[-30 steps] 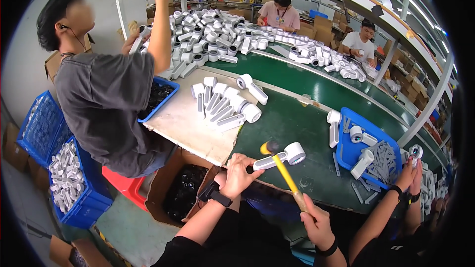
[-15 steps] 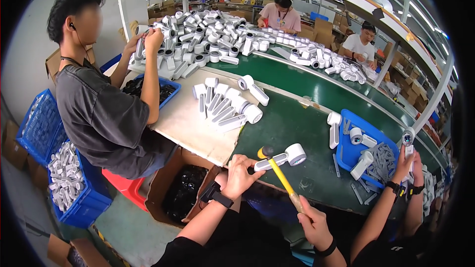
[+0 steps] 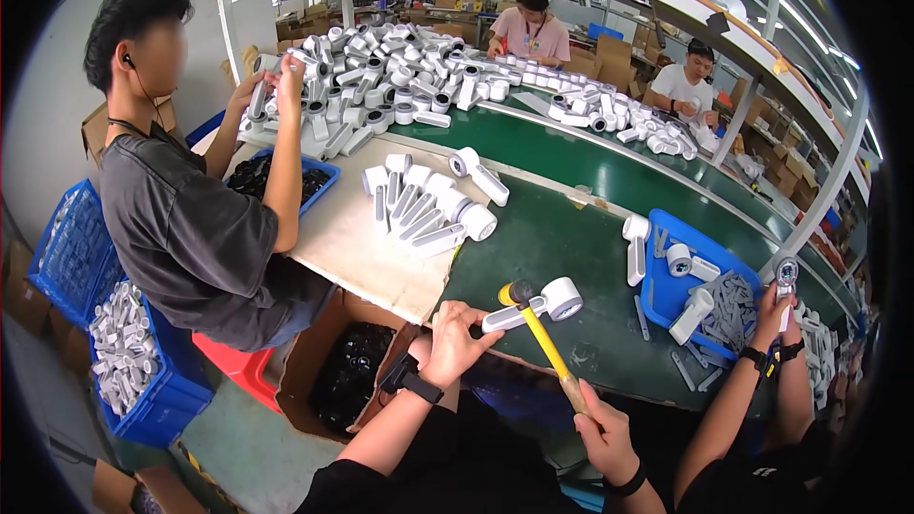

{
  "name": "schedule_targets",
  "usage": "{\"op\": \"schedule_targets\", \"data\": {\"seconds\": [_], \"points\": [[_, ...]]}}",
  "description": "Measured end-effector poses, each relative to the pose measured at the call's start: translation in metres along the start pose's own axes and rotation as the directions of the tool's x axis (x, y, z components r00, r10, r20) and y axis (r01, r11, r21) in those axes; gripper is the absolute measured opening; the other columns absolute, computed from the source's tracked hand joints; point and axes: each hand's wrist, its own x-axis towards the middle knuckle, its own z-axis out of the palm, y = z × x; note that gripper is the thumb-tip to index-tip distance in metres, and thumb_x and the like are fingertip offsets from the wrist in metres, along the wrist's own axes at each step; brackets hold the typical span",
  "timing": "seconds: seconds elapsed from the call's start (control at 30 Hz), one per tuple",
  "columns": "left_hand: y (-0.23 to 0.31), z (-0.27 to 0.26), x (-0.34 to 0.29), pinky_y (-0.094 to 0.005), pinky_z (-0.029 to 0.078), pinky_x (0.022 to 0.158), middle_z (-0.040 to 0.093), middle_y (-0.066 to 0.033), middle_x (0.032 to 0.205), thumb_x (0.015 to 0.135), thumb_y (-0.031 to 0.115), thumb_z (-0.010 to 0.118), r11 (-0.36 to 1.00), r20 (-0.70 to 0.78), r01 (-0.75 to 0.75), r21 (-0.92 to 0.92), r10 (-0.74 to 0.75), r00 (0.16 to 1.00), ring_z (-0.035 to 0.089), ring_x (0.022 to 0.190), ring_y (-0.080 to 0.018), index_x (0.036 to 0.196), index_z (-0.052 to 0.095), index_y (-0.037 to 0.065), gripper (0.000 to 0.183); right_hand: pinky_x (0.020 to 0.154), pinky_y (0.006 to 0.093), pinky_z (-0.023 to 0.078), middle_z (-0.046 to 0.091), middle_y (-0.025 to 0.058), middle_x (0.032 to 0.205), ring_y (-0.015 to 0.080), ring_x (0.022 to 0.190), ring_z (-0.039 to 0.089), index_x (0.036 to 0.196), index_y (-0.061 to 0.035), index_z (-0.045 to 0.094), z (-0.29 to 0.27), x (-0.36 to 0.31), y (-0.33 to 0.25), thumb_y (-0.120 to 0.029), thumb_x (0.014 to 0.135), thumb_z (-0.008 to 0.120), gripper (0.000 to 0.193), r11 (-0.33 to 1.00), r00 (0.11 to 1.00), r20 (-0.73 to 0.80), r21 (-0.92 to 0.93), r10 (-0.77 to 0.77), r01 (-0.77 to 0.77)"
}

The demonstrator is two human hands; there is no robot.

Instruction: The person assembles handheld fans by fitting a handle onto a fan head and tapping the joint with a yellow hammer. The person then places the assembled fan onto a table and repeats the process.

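Near the table's front edge lies a white handheld fan with a round head and a grey-faced handle. My left hand is closed on the free end of its handle, steadying it against the green table top. A small mallet with a yellow shaft and a black-and-yellow head is gripped low on its shaft by my right hand. The mallet's head is over the fan's handle; whether it touches cannot be made out. Left of and beyond my hands sits a cluster of similar white fans.
A blue tray with grey strips and fans stands to the right, beside a co-worker's hands holding a fan. At left another person handles a part. A large heap of fans lies beyond; an open carton is below the table edge.
The view has shifted slightly. The mallet's head sits a little farther right along the fan's handle, closer to the round head. Both my hands keep their grip.
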Motion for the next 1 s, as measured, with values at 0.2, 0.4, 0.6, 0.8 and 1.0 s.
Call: {"op": "schedule_targets", "data": {"seconds": [0.2,0.4,0.6,0.8,1.0], "points": [[-0.002,0.003,0.004,-0.0413,0.045,0.082,0.062,-0.0117,0.086,0.067,0.018,0.088,1.000,-0.042,-0.029,0.001,0.029,0.999,0.055,0.092,-0.0307,0.087,0.073,0.003,0.029,0.072,0.0263,0.048,0.066,0.0159,0.091,0.0174,0.074,0.061,0.141,0.0008,0.052,-0.003,0.007,-0.003,0.001,0.089,0.065,0.054,0.996,0.998,0.064,-0.088,0.024,-0.018],[-0.004,0.001,-0.004,-0.0426,0.046,0.083,0.061,-0.0133,0.086,0.066,0.020,0.087,0.996,-0.046,-0.052,0.075,0.056,0.997,0.054,0.095,-0.0330,0.089,0.071,0.001,0.034,0.063,0.0331,0.047,0.058,0.0146,0.078,0.0268,0.066,0.058,0.141,-0.0071,0.055,0.007,0.007,0.002,-0.004,0.090,0.066,0.052,0.999,0.996,0.084,-0.015,0.041,-0.040],[-0.001,0.004,0.003,-0.0413,0.044,0.082,0.061,-0.0112,0.086,0.068,0.023,0.088,0.999,-0.032,-0.048,0.015,0.048,0.998,0.054,0.093,-0.0305,0.091,0.075,0.005,0.032,0.070,0.0257,0.047,0.065,0.0129,0.088,0.0123,0.073,0.056,0.141,0.0011,0.052,0.009,0.005,0.023,-0.001,0.091,0.063,0.052,0.999,0.999,-0.004,-0.006,0.045,-0.045],[0.001,-0.001,-0.002,-0.0408,0.043,0.085,0.060,-0.0103,0.086,0.069,0.024,0.088,1.000,-0.008,0.019,0.023,-0.019,1.000,0.054,0.094,-0.0295,0.091,0.077,0.007,0.030,0.072,0.0271,0.048,0.066,0.0149,0.091,0.0169,0.074,0.061,0.142,-0.0026,0.052,-0.005,-0.002,0.030,-0.002,0.091,0.064,0.053,0.995,0.985,-0.146,0.053,0.095,-0.088],[0.002,0.001,-0.001,-0.0411,0.044,0.086,0.061,-0.0113,0.090,0.070,0.024,0.088,1.000,-0.016,0.007,0.026,-0.006,1.000,0.054,0.097,-0.0311,0.093,0.076,0.007,0.030,0.064,0.0229,0.044,0.057,0.0006,0.078,0.0074,0.068,0.050,0.147,-0.0019,0.048,-0.006,-0.006,0.040,-0.001,0.093,0.059,0.055,0.999,0.978,-0.206,0.017,0.040,-0.037]]}}
